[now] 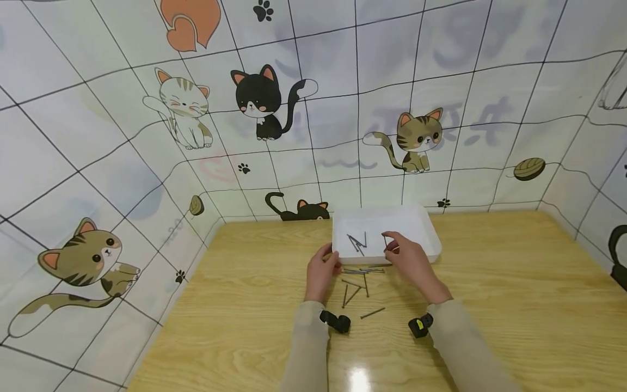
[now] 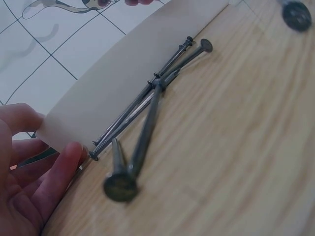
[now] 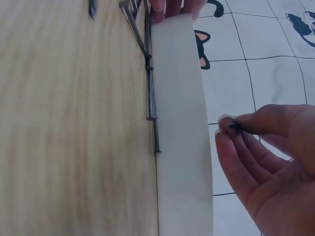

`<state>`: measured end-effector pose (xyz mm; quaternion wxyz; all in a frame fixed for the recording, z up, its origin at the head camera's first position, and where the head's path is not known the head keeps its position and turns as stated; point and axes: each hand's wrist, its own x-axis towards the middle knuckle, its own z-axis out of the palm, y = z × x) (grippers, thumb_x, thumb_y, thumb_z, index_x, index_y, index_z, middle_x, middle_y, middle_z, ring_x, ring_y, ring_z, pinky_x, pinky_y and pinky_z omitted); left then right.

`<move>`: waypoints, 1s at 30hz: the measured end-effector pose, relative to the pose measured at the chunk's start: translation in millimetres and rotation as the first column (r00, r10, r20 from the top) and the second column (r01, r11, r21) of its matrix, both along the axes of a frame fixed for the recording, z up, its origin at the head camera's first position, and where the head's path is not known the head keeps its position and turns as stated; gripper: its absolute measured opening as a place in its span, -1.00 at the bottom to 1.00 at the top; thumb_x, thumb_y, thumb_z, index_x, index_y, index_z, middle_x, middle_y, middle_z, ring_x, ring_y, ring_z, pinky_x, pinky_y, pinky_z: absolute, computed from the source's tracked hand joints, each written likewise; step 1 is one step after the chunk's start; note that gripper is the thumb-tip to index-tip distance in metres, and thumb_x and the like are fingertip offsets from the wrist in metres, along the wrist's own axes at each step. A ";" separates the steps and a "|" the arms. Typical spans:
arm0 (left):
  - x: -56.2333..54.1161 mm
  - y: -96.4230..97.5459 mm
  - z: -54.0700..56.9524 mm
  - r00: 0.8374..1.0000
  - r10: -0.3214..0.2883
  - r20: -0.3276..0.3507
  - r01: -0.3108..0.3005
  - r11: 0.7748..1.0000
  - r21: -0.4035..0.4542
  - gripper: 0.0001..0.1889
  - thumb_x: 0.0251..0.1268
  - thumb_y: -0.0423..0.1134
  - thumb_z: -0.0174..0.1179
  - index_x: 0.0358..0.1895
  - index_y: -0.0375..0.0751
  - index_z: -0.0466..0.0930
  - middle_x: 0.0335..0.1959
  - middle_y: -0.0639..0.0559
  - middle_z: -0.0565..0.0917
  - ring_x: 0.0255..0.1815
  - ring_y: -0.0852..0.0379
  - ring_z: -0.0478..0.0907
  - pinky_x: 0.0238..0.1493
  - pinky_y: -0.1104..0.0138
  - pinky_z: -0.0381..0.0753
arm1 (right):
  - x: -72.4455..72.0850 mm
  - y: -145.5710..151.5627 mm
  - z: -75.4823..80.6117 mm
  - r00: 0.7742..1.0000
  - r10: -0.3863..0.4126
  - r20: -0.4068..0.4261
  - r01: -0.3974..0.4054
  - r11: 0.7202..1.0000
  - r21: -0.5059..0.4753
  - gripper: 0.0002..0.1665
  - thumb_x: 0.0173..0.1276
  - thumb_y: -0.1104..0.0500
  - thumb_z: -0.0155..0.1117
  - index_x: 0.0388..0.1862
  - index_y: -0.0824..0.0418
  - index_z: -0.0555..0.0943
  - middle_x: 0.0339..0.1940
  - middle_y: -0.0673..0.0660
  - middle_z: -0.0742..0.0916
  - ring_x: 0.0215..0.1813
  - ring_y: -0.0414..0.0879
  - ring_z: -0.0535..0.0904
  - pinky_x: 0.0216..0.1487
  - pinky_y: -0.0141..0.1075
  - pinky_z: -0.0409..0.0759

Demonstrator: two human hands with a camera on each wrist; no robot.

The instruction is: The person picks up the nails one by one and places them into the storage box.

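Note:
A white tray (image 1: 416, 220) lies on the wooden table against the back wall, with several nails (image 1: 356, 245) in its left half. My left hand (image 1: 322, 275) grips its front left corner; in the left wrist view the thumb (image 2: 66, 164) presses on the outer wall. Over the tray's front part, my right hand (image 1: 410, 264) pinches a single nail (image 1: 385, 242) between thumb and fingers. Only the nail's dark end (image 3: 234, 126) shows in the right wrist view. More nails (image 2: 147, 125) lie in a loose cluster in front of the tray, some along its front wall.
One nail (image 1: 373, 313) lies by itself nearest me on the table (image 1: 235, 326). A cat-patterned cloth wall (image 1: 338, 120) rises behind the tray and on both sides. A black looped object (image 1: 619, 253) shows at the far right edge.

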<state>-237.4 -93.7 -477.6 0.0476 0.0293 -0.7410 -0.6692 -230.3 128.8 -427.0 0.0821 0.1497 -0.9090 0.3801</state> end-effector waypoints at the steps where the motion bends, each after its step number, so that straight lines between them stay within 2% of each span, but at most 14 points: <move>1: 0.9 -0.4 0.3 1.000 -0.002 0.004 0.002 1.000 0.006 -0.57 0.25 -0.19 0.08 0.19 -0.17 0.38 0.03 -0.10 0.51 -0.30 -0.12 0.58 -0.29 0.14 0.61 | -3.1 0.3 0.4 1.000 0.004 0.000 -0.004 1.000 -0.005 -0.49 0.26 0.25 0.13 0.21 0.20 0.35 -0.29 0.12 0.61 -0.24 0.01 0.58 -0.40 -0.22 0.53; 3: 1.8 -1.8 -0.1 1.000 -0.003 0.011 0.003 1.000 0.010 -0.57 0.26 -0.19 0.08 0.20 -0.19 0.38 0.03 -0.13 0.50 -0.28 -0.15 0.57 -0.27 0.11 0.60 | -9.6 0.5 1.3 1.000 0.013 0.009 -0.012 1.000 -0.021 -0.50 0.26 0.27 0.12 0.19 0.23 0.36 -0.28 0.14 0.61 -0.25 0.01 0.58 -0.44 -0.24 0.53; 7: -3.8 -3.3 -12.6 1.000 0.027 -0.005 -0.027 1.000 -0.012 -0.57 0.24 -0.11 0.10 0.18 -0.09 0.41 0.01 -0.03 0.52 -0.37 0.05 0.59 -0.37 0.28 0.62 | -22.2 -1.8 4.6 0.998 0.019 0.054 -0.015 0.997 -0.069 -0.50 0.27 0.25 0.10 0.21 0.23 0.34 -0.26 0.16 0.61 -0.31 -0.04 0.59 -0.45 -0.26 0.51; 12: -5.3 -2.3 -13.6 0.999 0.029 -0.018 -0.030 1.000 -0.010 -0.57 0.23 -0.11 0.09 0.17 -0.07 0.42 0.02 -0.03 0.52 -0.41 0.10 0.58 -0.41 0.33 0.61 | -38.9 -5.9 6.2 0.989 0.039 0.140 -0.019 0.990 -0.141 -0.49 0.27 0.25 0.10 0.21 0.23 0.33 -0.20 0.22 0.59 -0.32 -0.03 0.60 -0.33 -0.15 0.59; 15: -6.2 -1.7 -13.5 1.000 0.017 -0.016 -0.017 1.000 0.001 -0.56 0.24 -0.10 0.09 0.19 -0.08 0.40 0.02 -0.04 0.52 -0.39 0.09 0.58 -0.41 0.32 0.62 | -49.5 -8.9 3.8 0.975 0.060 0.212 -0.019 0.981 -0.191 -0.49 0.27 0.28 0.10 0.21 0.27 0.32 -0.17 0.28 0.57 -0.30 0.01 0.61 -0.26 -0.11 0.60; 19: -7.2 -0.5 -14.3 1.000 0.017 -0.017 -0.017 1.000 0.003 -0.55 0.24 -0.10 0.09 0.19 -0.09 0.39 0.01 -0.04 0.53 -0.39 0.07 0.58 -0.43 0.31 0.61 | -61.1 -12.5 -1.3 0.943 0.084 0.323 -0.005 0.972 -0.236 -0.50 0.28 0.30 0.08 0.21 0.32 0.30 -0.14 0.31 0.56 -0.24 0.09 0.61 -0.21 -0.13 0.59; 22: -7.6 -0.1 -14.8 1.000 0.022 -0.020 -0.022 1.000 -0.010 -0.56 0.25 -0.11 0.08 0.20 -0.09 0.39 0.00 -0.03 0.53 -0.39 0.08 0.58 -0.43 0.30 0.61 | -67.1 -14.8 -4.8 0.930 0.077 0.361 0.003 0.976 -0.217 -0.53 0.28 0.30 0.08 0.17 0.35 0.33 -0.16 0.31 0.58 -0.24 0.11 0.61 -0.20 -0.13 0.59; 27: -9.4 -0.5 -16.7 1.000 0.027 -0.015 -0.027 0.999 -0.019 -0.57 0.25 -0.11 0.07 0.19 -0.08 0.40 0.01 0.00 0.53 -0.40 0.12 0.57 -0.45 0.32 0.61 | -77.2 -16.4 -9.4 0.930 0.030 0.367 0.015 0.993 -0.118 -0.57 0.25 0.32 0.08 0.11 0.39 0.38 -0.21 0.29 0.60 -0.32 0.06 0.63 -0.27 -0.16 0.60; 30: -10.6 -0.5 -17.5 0.999 0.034 -0.012 -0.034 0.999 -0.010 -0.57 0.24 -0.11 0.08 0.18 -0.07 0.41 0.00 0.01 0.53 -0.41 0.13 0.57 -0.45 0.32 0.61 | -83.5 -17.6 -10.9 0.935 -0.003 0.355 0.012 1.000 -0.021 -0.60 0.22 0.32 0.11 0.06 0.40 0.43 -0.24 0.28 0.62 -0.38 -0.01 0.61 -0.31 -0.19 0.59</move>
